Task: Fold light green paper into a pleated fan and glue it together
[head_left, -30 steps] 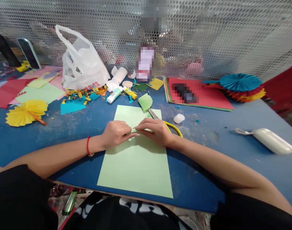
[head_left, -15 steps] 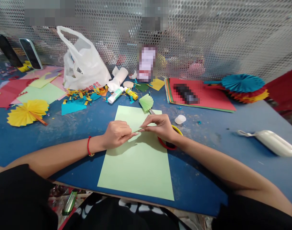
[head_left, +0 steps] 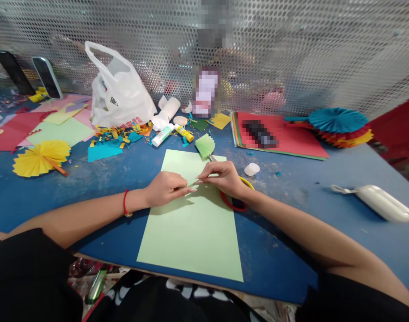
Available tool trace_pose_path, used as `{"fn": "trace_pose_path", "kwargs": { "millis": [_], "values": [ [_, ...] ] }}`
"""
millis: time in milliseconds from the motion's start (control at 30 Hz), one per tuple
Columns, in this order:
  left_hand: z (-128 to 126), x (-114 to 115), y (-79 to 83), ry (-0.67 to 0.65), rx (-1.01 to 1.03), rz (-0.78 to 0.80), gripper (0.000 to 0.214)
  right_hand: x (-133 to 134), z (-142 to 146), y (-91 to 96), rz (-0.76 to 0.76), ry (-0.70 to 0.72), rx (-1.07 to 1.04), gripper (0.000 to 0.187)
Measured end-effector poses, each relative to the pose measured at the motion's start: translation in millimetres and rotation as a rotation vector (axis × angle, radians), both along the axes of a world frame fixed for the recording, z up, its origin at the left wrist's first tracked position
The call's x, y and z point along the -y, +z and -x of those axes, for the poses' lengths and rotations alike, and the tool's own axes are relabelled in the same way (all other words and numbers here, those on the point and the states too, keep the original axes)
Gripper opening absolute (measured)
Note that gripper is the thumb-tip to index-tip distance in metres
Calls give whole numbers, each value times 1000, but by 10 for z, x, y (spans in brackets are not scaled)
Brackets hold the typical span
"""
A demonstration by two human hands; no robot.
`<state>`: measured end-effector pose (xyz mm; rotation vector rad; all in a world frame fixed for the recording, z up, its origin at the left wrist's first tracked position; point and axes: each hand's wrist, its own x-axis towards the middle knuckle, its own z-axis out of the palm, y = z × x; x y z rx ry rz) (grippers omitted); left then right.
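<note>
A light green paper sheet (head_left: 191, 232) lies flat on the blue table (head_left: 291, 232) in front of me. Over its upper part my left hand (head_left: 167, 188) and my right hand (head_left: 223, 176) meet, both pinching a small folded strip of light green paper (head_left: 196, 182) between the fingertips. The strip is held just above the sheet. Scissors with yellow and red handles (head_left: 236, 199) lie under my right wrist, mostly hidden. A small pleated green fan (head_left: 205, 145) rests just beyond the sheet.
A white plastic bag (head_left: 120, 91), glue sticks (head_left: 172, 132) and paper scraps (head_left: 115, 134) sit at the back left. A yellow paper fan (head_left: 40, 157) lies left. A red paper stack (head_left: 278, 134), stacked coloured fans (head_left: 338, 123) and a white device (head_left: 382, 203) are right. A perforated metal screen (head_left: 291, 44) stands behind.
My right hand lifted off the sheet and now pinches the strip's end higher up, uncovering the red scissor handle. My left hand stayed almost in place.
</note>
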<state>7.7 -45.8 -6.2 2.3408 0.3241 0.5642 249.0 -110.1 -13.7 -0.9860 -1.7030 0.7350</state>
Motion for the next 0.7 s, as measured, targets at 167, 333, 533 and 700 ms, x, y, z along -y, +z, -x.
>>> {"fn": "trace_pose_path", "kwargs": {
  "millis": [167,333,533,700],
  "values": [
    [-20,-52,32,-30,-106,465,63,-23,4,19,-65,144,31,28],
    [-59,-86,48,-28,-21,654,61,-33,-84,179,-31,159,96,35],
    [-93,-115,5,197,224,846,61,-543,-385,309,-23,-253,425,62],
    [-105,-153,-33,257,235,876,61,-849,-412,141,212,-430,665,67]
  ]
}}
